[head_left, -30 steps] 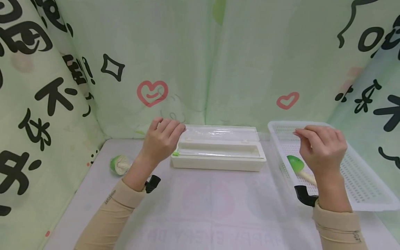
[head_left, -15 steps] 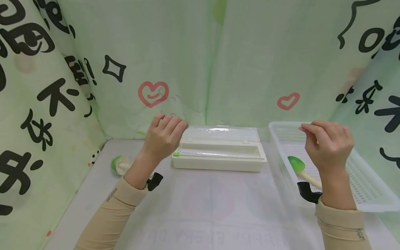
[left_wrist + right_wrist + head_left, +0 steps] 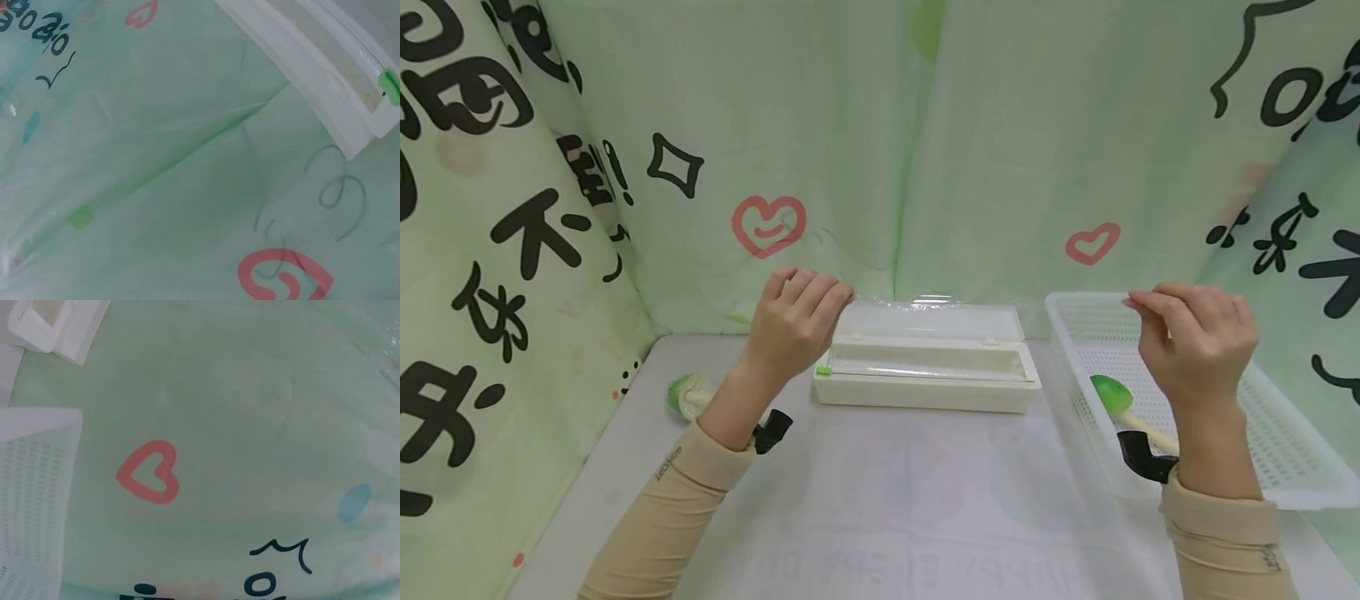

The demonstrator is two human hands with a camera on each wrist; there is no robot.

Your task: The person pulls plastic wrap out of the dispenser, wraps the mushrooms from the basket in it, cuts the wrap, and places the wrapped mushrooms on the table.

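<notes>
Clear plastic wrap [image 3: 928,302] shows as a shiny strip between my two raised hands in the head view, and as faint wrinkles and glints in both wrist views. My left hand [image 3: 800,325] pinches its left end, behind the left corner of the white wrap dispenser [image 3: 925,397]. Over the basket, my right hand [image 3: 1195,346] pinches with thumb and forefinger at the other side. The dispenser's lid [image 3: 947,323] stands open at the back, and a green slider [image 3: 823,370] sits at its left end. Neither wrist view shows fingers.
A white perforated basket [image 3: 1288,493] stands on the right, holding a green-headed spoon [image 3: 1111,393] with a pale handle. Left of the left forearm lies a round green and whitish thing [image 3: 691,396]. A printed green curtain [image 3: 985,167] encloses the table [image 3: 880,500].
My right hand has moved right and slightly upward. The left hand has risen a little and shifted slightly right. The film's bright glints have moved up over the lid.
</notes>
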